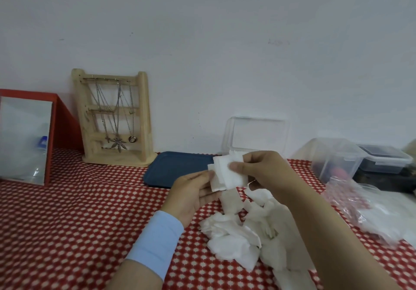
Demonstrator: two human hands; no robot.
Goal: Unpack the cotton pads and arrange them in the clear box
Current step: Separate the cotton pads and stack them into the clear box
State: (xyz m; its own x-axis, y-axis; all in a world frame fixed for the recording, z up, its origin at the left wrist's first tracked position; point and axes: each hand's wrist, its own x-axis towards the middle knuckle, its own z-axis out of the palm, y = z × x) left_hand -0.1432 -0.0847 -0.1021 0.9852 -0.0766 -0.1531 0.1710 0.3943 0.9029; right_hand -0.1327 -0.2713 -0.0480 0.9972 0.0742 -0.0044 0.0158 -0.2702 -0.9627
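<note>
While both the left hand (191, 190) and right hand (258, 170) pinch a small stack of cotton pads (227, 174) at centre frame, edges should be squared before transfer to the clear box (256, 135) just behind.

Both hands, left hand (191, 190) and right hand (258, 170), pinch stacked cotton pads (227, 174) above a loose pile (243, 233) on the spotted cloth (90, 210).
</note>
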